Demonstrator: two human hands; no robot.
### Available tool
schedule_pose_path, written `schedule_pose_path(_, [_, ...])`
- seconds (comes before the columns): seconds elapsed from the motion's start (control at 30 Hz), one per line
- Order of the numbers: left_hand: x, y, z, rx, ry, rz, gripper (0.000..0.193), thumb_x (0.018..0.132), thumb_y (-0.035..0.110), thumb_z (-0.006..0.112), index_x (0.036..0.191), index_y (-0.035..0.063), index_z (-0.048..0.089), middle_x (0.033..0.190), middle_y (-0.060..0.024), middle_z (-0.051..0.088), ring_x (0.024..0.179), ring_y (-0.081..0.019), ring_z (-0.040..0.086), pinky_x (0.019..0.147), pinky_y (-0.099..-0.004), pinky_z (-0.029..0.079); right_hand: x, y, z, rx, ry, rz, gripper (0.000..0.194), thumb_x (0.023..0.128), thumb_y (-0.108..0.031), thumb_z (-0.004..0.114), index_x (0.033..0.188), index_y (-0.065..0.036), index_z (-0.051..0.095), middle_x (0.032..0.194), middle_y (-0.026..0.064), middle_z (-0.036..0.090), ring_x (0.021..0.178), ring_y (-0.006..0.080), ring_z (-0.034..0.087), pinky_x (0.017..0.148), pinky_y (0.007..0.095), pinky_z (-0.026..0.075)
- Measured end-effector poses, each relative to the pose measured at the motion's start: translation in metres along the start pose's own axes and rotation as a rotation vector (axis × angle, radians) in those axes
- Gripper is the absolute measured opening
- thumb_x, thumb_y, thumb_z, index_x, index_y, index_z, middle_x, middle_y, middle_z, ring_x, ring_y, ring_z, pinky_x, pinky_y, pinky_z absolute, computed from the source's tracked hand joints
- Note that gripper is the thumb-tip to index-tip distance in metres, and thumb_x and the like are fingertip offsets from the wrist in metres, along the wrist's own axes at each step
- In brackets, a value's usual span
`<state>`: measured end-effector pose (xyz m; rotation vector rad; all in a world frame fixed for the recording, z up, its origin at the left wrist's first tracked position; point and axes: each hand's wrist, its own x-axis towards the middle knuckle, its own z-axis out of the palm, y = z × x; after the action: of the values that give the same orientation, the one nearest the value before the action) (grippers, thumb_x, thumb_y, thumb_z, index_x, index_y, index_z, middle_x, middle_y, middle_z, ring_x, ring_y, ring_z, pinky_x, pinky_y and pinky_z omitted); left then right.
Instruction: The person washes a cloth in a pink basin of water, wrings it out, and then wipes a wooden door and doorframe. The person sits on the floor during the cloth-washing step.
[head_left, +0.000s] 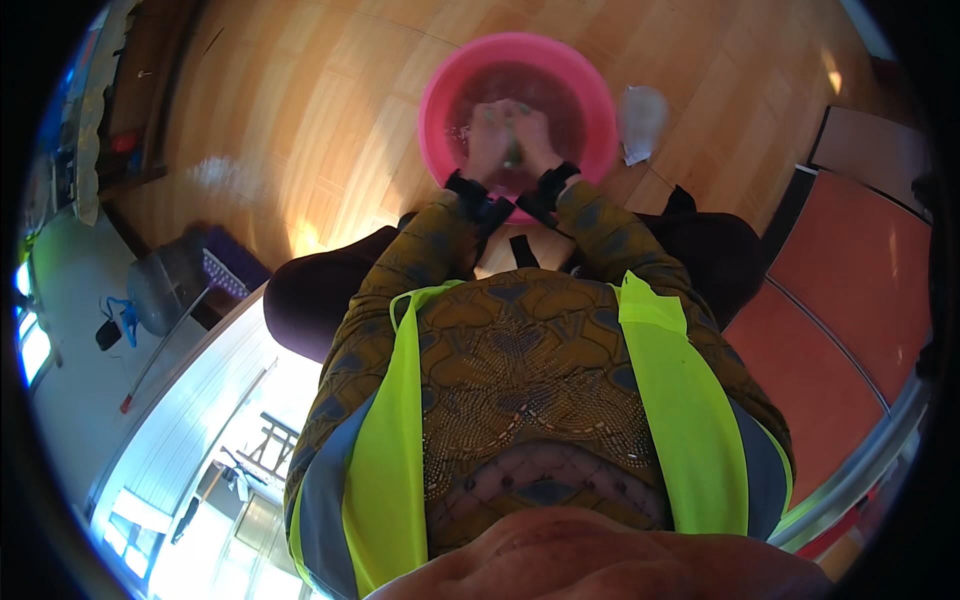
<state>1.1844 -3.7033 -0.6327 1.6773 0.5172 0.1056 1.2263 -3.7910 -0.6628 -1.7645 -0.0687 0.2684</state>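
A round pink plastic basin (604, 142) stands on the floor before me, holding dark, murky water (568, 112). Both of my hands are down in it, side by side and blurred. My left hand (489, 136) and my right hand (532, 135) close around a small green object (513, 155), which shows between the palms. Most of it is hidden, so I cannot tell what it is. Dark bands circle both wrists, with loose straps over the basin's near rim.
A crumpled white packet or cloth (643, 124) lies right of the basin on the wood-patterned floor (352, 97). Red-orange panels (840, 277) rise at the right. On the left are a broom (221, 274), a large clear water bottle (154, 289) and dark furniture (139, 97).
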Motion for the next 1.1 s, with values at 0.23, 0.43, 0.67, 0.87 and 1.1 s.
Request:
schedule_pose_path(0.23, [-0.001,-0.02,0.011,0.045,0.027,-0.024,0.027,0.096,0.027,0.064,0.107,0.0031,0.06,0.096,-0.0144,0.065,0.092,-0.0224,0.062,0.083,-0.0348,0.049,0.027,0.052,-0.045,0.102,0.437,0.445,0.039,0.093,-0.036,0.063,0.096,0.002,0.07,0.086,0.0189,0.07,0.081,0.0352,0.067,0.075,0.0451,0.049])
schedule_pose_path(0.43, [0.005,-0.069,-0.019,0.651,0.061,0.104,0.038,0.085,0.015,0.067,0.122,0.0123,0.059,0.136,-0.0223,0.049,0.124,-0.0382,0.047,0.103,-0.0482,0.04,-0.006,0.039,-0.049,-0.508,0.311,0.257,0.046,0.088,-0.029,0.067,0.126,-0.004,0.059,0.132,0.0253,0.053,0.121,0.0442,0.05,0.1,0.0503,0.043])
schedule_pose_path(0.67, [-0.019,-0.087,-0.006,1.072,-0.234,0.399,0.057,0.081,0.023,0.069,0.136,0.0273,0.055,0.149,-0.0188,0.038,0.128,-0.0412,0.045,0.106,-0.0548,0.038,-0.032,0.056,-0.04,-1.155,-0.375,-0.027,0.064,0.083,-0.022,0.069,0.143,-0.022,0.049,0.163,0.0114,0.019,0.147,0.044,0.018,0.111,0.065,0.027])
schedule_pose_path(0.87, [-0.007,-0.089,-0.012,1.201,-0.235,0.057,0.039,0.08,0.017,0.065,0.119,0.0191,0.059,0.123,-0.0129,0.054,0.116,-0.0369,0.053,0.095,-0.0542,0.044,-0.027,0.057,-0.056,-1.012,-0.205,0.096,0.059,0.081,-0.02,0.069,0.137,-0.021,0.053,0.156,0.0113,0.03,0.14,0.0426,0.03,0.105,0.0603,0.039])
schedule_pose_path(1.1, [-0.005,-0.084,0.001,0.91,-0.291,-0.089,0.025,0.075,0.016,0.068,0.098,0.0114,0.059,0.103,-0.0155,0.057,0.101,-0.0374,0.055,0.086,-0.0456,0.046,-0.026,0.03,-0.054,-0.866,-0.199,0.282,0.038,0.077,-0.01,0.068,0.113,-0.009,0.056,0.117,0.0182,0.049,0.113,0.0416,0.051,0.093,0.0482,0.049])
